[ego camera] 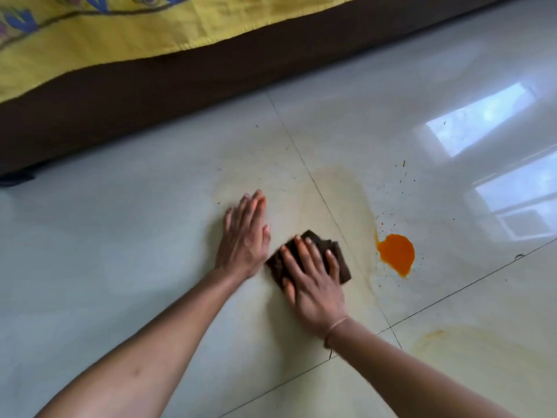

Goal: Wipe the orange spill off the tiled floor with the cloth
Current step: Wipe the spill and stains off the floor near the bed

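A bright orange puddle point(396, 253) lies on the glossy pale tiled floor point(150, 236), with small orange specks scattered above it. A folded dark brown cloth point(337, 254) sits on the floor to the left of the puddle, a short gap apart from it. My right hand point(313, 282) presses flat on the cloth with straight, spread fingers. My left hand point(245, 233) rests flat on the bare tile just left of the cloth, fingers straight. Faint yellowish smears point(346, 194) spread around the cloth and puddle.
A dark brown bed base point(180, 95) runs along the far side, draped with a yellow patterned sheet point(105, 40). Another yellowish stain point(458, 348) marks the tile at lower right. Window reflections point(479, 119) shine on the floor at right. Dark grout lines cross the tiles.
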